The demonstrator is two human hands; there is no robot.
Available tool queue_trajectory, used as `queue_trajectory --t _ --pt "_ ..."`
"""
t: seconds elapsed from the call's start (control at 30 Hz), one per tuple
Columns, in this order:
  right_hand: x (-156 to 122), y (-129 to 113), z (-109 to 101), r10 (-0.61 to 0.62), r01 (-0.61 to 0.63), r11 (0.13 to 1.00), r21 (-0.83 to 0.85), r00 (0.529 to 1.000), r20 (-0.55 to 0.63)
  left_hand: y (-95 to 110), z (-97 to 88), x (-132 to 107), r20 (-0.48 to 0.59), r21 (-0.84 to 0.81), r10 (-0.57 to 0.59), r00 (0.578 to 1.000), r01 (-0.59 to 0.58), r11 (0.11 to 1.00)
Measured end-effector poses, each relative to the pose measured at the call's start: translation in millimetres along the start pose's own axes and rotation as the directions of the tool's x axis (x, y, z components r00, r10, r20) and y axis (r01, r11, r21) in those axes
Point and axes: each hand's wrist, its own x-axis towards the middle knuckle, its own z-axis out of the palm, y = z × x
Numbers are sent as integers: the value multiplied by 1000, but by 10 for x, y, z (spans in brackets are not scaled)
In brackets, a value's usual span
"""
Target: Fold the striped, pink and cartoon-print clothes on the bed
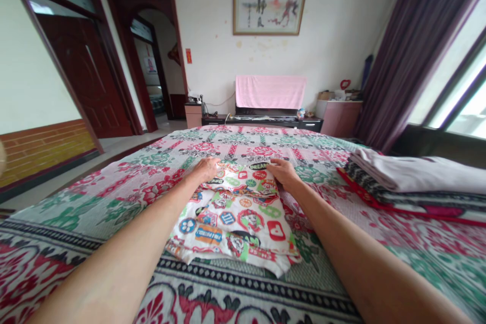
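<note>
A white child's garment with colourful cartoon prints [243, 217] lies on the patterned bedspread [228, 293] in front of me. Its far end is folded over toward me, making a second layer across the upper part. At the left corner of that fold, my left hand [207, 169] has its fingers closed on the cloth. My right hand [284, 173] pinches the opposite corner, with the thumb side toward the fabric. The near edge of the garment rests loose and a little uneven. Whether it is a shirt or trousers is hard to make out.
On the right of the bed sits a stack of folded clothes [413, 187]. Beyond the bed's far edge stand a low black cabinet [261, 122] and a screen draped with a pink cloth [271, 92]. A purple curtain [398, 50] hangs by the window.
</note>
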Motion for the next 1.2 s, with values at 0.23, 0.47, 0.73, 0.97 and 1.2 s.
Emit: queue_trajectory --t 0.23,0.47,0.73,0.97,1.2 --pt "-111 -185 -118 -76 50 970 237 992 103 83 -178 -58 -105 -18 -59 993 57 998" --pt "-371 -419 -298 -217 141 948 285 942 257 38 -560 -429 -261 -85 -55 964 34 996" --pt "-905 -632 -467 -323 265 941 210 886 332 63 -768 -898 -305 -198 -66 950 4 980" --pt "-1201 -631 -533 -374 297 924 241 835 404 89 -847 -1271 -319 -345 -93 943 -24 938" --pt "-1402 -580 -586 -356 265 931 251 810 465 68 -933 -1485 -203 -407 -3 979 -81 910"
